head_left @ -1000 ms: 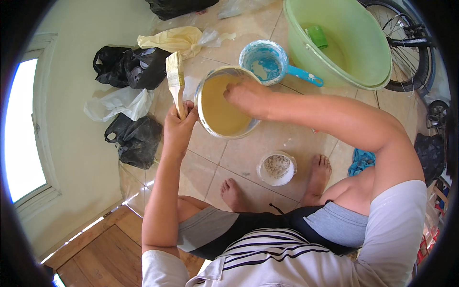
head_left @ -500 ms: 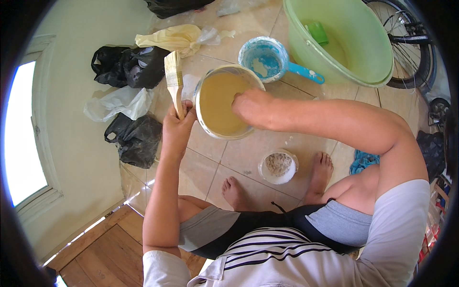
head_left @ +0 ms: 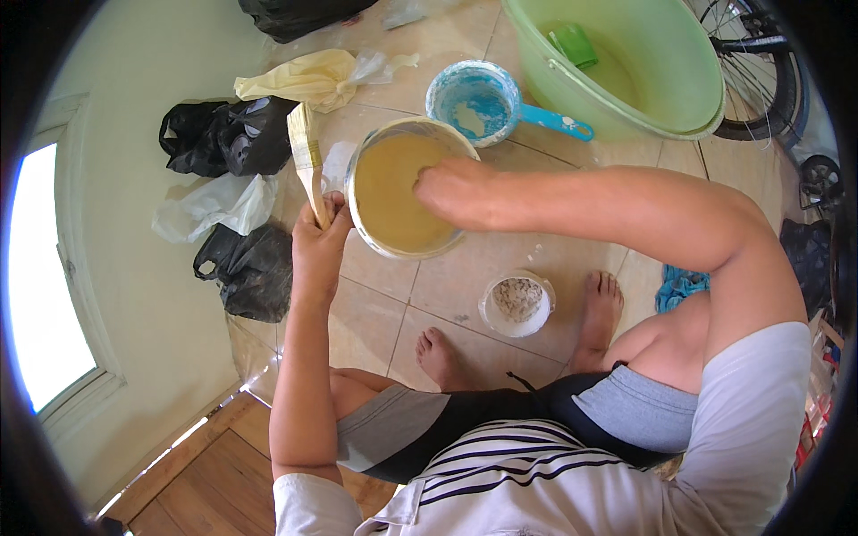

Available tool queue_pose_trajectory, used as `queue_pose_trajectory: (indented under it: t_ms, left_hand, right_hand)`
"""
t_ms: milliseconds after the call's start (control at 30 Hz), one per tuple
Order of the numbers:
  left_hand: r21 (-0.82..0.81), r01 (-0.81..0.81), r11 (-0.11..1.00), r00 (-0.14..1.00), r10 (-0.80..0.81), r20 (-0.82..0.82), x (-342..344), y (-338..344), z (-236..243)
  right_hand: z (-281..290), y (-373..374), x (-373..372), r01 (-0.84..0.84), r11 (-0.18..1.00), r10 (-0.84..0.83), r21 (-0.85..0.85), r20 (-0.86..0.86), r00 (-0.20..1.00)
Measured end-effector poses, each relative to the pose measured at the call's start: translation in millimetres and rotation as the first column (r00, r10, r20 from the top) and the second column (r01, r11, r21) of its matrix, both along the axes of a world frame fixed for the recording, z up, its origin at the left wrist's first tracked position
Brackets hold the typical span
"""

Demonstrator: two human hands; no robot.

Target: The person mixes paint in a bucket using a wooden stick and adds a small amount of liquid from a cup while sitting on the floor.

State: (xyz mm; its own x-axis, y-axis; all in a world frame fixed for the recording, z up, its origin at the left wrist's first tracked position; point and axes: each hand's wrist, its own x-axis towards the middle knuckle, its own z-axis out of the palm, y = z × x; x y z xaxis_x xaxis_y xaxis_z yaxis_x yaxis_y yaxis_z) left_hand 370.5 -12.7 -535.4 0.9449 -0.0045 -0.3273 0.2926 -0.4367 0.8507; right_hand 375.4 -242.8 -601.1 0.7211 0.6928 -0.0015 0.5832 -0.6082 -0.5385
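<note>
Upright in my left hand is a flat paintbrush with a pale wooden handle and whitish bristles. The same hand is against the left rim of a white bucket of yellowish-tan liquid. My right hand reaches over the bucket from the right. Its fingers are curled at the liquid, and whatever they grip, if anything, is hidden beneath the hand. Below the bucket, between my feet, stands a small white tub with greyish lumpy material inside.
A blue, white-smeared dipper stands beyond the bucket. Right of it is a large green tub holding a green scoop, near a bicycle wheel. Black bags and a yellow bag lie left, by the wall.
The view has shifted a little, so the bucket, brush and floor things appear slightly farther left. Both hands keep about the same places at the bucket.
</note>
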Motion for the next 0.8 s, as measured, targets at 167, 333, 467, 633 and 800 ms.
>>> queue_pose_trajectory:
  t_ms: [167,333,467,633,800]
  left_hand:
    - [-0.029,0.008,1.000,1.000,-0.007,0.024,-0.6,7.9,-5.2]
    - [0.008,0.031,1.000,0.999,-0.031,0.025,1.0,2.6,-3.0]
    - [0.006,0.031,1.000,0.999,-0.031,0.020,0.9,3.2,-2.9]
    - [0.063,0.016,0.998,1.000,-0.016,0.007,0.9,7.5,-3.7]
    - [0.051,0.040,0.998,0.999,-0.040,0.003,0.8,6.9,-5.4]
  right_hand:
    - [16.9,-6.0,14.9,0.068,0.989,-0.055,-0.132,0.099,0.994]
    - [1.3,-5.6,1.8,-0.035,0.998,0.039,-0.056,0.072,0.997]
    - [-7.1,3.8,9.2,0.147,0.989,-0.149,0.030,0.093,0.984]
    - [7.3,-11.3,6.3,0.040,0.986,-0.036,-0.164,0.027,0.999]
    - [-7.9,-0.7,-0.7,0.044,0.999,-0.043,-0.019,0.055,0.998]
